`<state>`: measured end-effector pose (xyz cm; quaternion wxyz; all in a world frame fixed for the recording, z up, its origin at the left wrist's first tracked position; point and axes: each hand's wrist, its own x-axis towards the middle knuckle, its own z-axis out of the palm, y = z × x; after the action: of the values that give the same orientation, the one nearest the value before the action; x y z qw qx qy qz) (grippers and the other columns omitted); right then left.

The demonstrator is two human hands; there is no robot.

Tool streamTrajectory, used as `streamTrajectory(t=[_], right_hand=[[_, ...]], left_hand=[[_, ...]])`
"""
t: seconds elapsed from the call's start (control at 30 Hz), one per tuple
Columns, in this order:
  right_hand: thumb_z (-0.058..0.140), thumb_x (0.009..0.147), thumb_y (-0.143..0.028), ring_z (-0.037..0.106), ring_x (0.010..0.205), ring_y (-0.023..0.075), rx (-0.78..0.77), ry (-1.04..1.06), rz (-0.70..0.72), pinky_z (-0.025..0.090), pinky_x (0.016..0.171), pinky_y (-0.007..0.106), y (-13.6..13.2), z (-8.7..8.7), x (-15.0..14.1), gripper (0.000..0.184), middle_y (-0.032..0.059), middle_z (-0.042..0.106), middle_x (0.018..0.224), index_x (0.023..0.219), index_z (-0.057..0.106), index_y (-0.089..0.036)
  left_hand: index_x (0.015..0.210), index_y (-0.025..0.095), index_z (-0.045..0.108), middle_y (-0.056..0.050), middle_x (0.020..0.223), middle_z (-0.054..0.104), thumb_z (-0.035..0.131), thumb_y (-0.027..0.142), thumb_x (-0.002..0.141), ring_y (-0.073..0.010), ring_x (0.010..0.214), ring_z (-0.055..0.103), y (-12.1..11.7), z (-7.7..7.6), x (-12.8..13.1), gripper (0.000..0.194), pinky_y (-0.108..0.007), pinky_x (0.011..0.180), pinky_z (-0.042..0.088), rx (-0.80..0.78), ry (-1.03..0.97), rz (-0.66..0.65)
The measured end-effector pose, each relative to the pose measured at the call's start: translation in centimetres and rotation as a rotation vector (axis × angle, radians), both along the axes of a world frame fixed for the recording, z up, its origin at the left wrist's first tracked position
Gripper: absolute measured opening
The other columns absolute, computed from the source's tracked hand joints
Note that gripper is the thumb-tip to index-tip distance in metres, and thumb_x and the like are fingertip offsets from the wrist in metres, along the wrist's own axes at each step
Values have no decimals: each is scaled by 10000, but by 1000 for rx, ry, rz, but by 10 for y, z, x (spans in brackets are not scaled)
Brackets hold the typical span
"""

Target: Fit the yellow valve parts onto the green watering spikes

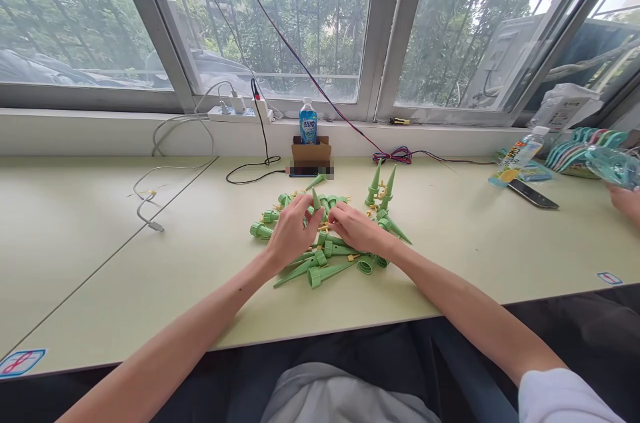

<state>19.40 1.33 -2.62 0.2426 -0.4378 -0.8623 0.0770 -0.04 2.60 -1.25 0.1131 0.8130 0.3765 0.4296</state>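
My left hand (293,230) is closed round a green plant watering spike (315,198), whose pointed tip sticks up between thumb and fingers. Close beside it, my right hand (356,228) has its fingers pinched together low over the pile; whatever they hold is hidden. Around both hands lie several more green spikes (330,272) with ribbed caps, mixed with small yellow valve pieces (353,257). Two spikes (388,188) stand upright on their caps just right of the pile. Near my right wrist lies an open green cap ring (365,266).
At the back, a blue bottle (309,122) stands in a small cardboard box (312,151). Cables (400,155) and a power strip (235,114) run along the ledge. To the right are a phone (533,194), a tilted drink bottle (520,155), hangers (575,150) and another person's hand (625,203).
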Motion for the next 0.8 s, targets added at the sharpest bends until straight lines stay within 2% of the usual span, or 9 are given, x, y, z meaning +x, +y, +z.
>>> streamTrajectory(t=[0.3, 0.43, 0.6, 0.8], right_hand=[[431, 1006, -154, 506, 713, 133, 54, 140, 12, 454, 721, 294, -2, 2, -3, 64, 70, 490, 1060, 982, 476, -193], [440, 1001, -151, 534, 773, 153, 82, 187, 16, 448, 748, 295, 0, 1, -4, 73, 62, 515, 1026, 960, 480, -196], [452, 995, -150, 498, 720, 143, 94, 233, 16, 430, 733, 285, 1, 1, -5, 97, 53, 541, 973, 924, 506, -187], [474, 983, -139, 505, 732, 148, 111, 272, -2, 435, 747, 279, 2, 2, -5, 108, 64, 574, 959, 917, 551, -175]], left_hand=[[970, 207, 571, -37, 959, 638, 555, 370, 924, -120, 628, 589, -2, 6, 1, 170, -236, 494, 486, -251, -181, -51], [981, 204, 567, -44, 967, 626, 561, 381, 912, -121, 628, 598, -1, 7, 2, 189, -238, 492, 499, -310, -233, -60], [984, 200, 554, -61, 976, 623, 539, 394, 911, -135, 631, 614, 0, 6, 1, 208, -230, 441, 486, -386, -269, -80], [967, 195, 543, -68, 956, 623, 543, 404, 906, -138, 619, 616, 0, 6, 1, 217, -230, 420, 485, -409, -294, -90]])
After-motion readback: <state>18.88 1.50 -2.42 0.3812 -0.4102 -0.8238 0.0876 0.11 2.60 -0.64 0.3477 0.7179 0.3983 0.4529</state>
